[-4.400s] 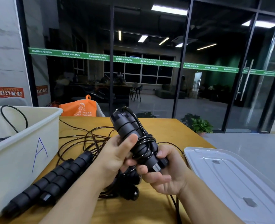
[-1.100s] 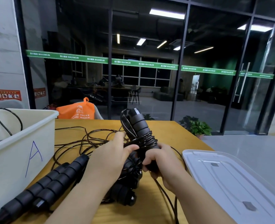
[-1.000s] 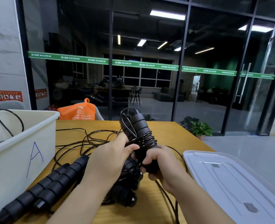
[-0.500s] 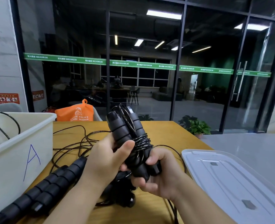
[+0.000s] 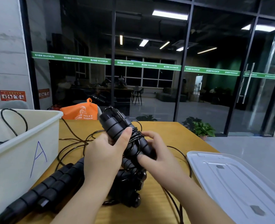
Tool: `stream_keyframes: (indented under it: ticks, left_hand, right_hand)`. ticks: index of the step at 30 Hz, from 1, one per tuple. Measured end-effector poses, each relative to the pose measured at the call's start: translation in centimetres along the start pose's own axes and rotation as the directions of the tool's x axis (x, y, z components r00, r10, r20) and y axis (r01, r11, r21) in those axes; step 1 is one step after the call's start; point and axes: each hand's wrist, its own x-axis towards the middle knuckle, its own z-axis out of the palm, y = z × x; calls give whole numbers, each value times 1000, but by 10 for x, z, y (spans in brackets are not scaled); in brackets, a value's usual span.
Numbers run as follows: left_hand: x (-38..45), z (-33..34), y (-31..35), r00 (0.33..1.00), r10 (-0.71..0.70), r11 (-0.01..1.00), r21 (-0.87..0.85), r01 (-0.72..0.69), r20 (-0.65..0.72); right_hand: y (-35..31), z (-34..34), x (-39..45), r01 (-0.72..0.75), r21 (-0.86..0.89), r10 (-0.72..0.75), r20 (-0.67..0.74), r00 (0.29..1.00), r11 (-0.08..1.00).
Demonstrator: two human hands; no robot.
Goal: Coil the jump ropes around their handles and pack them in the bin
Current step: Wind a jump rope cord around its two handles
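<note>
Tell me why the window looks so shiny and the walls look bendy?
Head view: the dark glass wall mirrors bright ceiling strip lights, giving glare; the wide-angle lens bows the black window frames near the edges; the right hand is slightly motion-blurred beside the black foam jump rope handles, while the left hand looks sharper.

On the table (image 5: 166,131), the bin (image 5: 20,152) lies left, lid (image 5: 240,183) right, jump ropes (image 5: 127,143) between.
</note>
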Motion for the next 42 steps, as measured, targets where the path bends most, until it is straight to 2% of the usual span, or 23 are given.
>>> stream_keyframes:
  ticks: [3,7,9,11,14,18,21,25,30,33,36,39,42]
  left_hand:
    - [-1,3,0,998,-55,998,6,55,28]
    - [-3,5,-2,992,-71,997,27,69,107]
    - [-4,7,-3,989,-64,997,59,57,132]
    - [-7,10,-4,985,-43,993,117,24,166]
    - [-9,17,-5,958,-2,983,178,-51,285]
    - [-9,16,-1,904,105,965,178,-193,413]
    - [-4,11,-11,839,203,954,93,-287,505]
    - [2,9,-23,799,363,846,191,-498,480]
    - [1,4,-22,808,361,858,174,-484,466]
    - [5,5,-28,821,371,884,107,-455,434]
    - [11,4,-42,857,344,919,48,-390,384]
    - [10,6,-44,866,348,931,-26,-363,360]
    - [10,10,-44,865,364,925,-22,-380,345]
  right_hand:
    - [8,3,-1,51,-140,-45,49,998,989]
    - [13,2,3,91,-316,-110,-45,993,945]
    - [13,2,4,64,-406,-97,-59,994,912]
    - [12,2,3,9,-463,-57,-90,994,886]
    - [16,2,3,-32,-493,-47,-148,988,869]
    - [15,-3,3,-71,-461,-8,-168,986,884]
    - [14,-6,5,-160,-308,108,-177,978,938]
    - [16,-11,8,-266,44,268,-72,961,963]
    - [17,-15,8,-319,243,306,93,948,916]
    - [15,-14,6,-364,387,258,299,919,847]
    - [11,-16,3,-405,585,110,473,874,702]
    - [10,-18,3,-413,666,-1,528,849,621]
    - [12,-15,4,-439,709,-7,530,848,552]
